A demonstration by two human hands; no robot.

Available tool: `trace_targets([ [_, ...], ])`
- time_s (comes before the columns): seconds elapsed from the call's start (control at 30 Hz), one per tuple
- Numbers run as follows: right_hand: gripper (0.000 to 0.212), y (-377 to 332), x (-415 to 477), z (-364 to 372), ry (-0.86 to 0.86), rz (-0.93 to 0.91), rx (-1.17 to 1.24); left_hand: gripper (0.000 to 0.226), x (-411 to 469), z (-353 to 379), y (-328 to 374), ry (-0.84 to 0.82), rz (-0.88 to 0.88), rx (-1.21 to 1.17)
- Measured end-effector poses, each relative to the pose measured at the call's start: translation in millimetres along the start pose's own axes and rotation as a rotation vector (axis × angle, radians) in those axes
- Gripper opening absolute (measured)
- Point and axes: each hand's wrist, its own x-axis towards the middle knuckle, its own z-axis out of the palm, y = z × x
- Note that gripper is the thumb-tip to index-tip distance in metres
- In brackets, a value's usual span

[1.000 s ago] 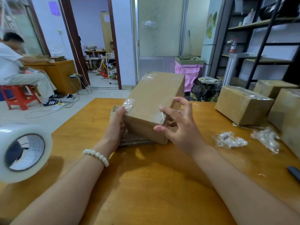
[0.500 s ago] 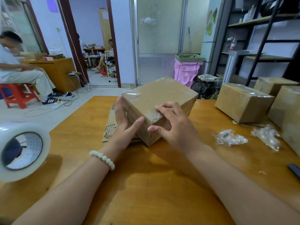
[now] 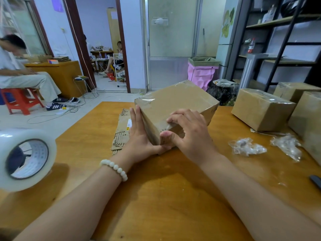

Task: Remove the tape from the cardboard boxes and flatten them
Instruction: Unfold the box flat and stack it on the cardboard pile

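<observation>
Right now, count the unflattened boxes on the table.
4. Held box between left hand and right hand; three at the right: near box, back box, edge box, cut by the frame. More may be hidden.

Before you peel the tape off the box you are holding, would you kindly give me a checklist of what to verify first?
1. Box steadied: ok; the left hand presses flat against the left side of the cardboard box.
2. Tape end caught: cannot tell; the right hand curls its fingers over the near top edge, but no lifted end shows.
3. Seams free: not ok; clear tape covers the corners.
4. Spot for the flattened box: ok; flattened cardboard lies at the box's left.
5. Scraps out of the way: ok; tape wads lie apart to the right.
</observation>
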Motion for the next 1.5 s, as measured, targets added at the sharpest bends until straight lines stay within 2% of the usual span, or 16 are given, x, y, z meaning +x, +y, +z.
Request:
trace_targets([
  [0.1,0.049,-3.0,1.0,-1.6,-0.007,-0.001,0.017,0.142,1.3,-0.4,-2.1,-0.027,-0.008,-0.003],
  [0.2,0.060,-4.2,1.8,-0.9,-0.056,0.018,-0.002,0.147,1.2,-0.8,-0.9,-0.062,-0.049,0.066],
  [0.37,0.063,-6.0,3.0,1.0,-0.078,0.014,-0.068,0.146,3.4,-0.2,-2.7,-0.094,-0.078,0.087],
  [0.57,0.050,-6.4,-0.5,2.2,-0.048,0.009,-0.051,0.146,6.6,2.1,-11.3,-0.094,-0.059,0.049],
  [0.73,0.062,-4.7,0.6,3.7,-0.010,-0.012,-0.149,0.145,8.0,2.7,-11.6,-0.118,-0.073,0.068],
  [0.87,0.051,-4.8,0.0,3.5,-0.021,-0.052,-0.087,0.154,7.9,1.5,-11.0,-0.118,-0.088,0.025],
  [1.07,0.035,-7.6,0.5,2.5,0.004,-0.130,0.005,0.151,8.7,1.6,-9.8,-0.166,-0.133,0.045],
  [1.2,0.034,-5.9,1.4,0.8,0.021,-0.151,0.061,0.156,10.0,2.0,-15.9,-0.139,-0.108,-0.001],
  [1.33,0.037,-3.9,2.3,-1.9,-0.026,-0.157,0.090,0.144,8.9,1.3,-19.3,-0.112,-0.065,-0.040],
  [1.5,0.040,-2.4,1.7,-3.2,-0.054,-0.167,0.069,0.150,10.4,2.5,-24.3,-0.105,-0.048,-0.075],
])
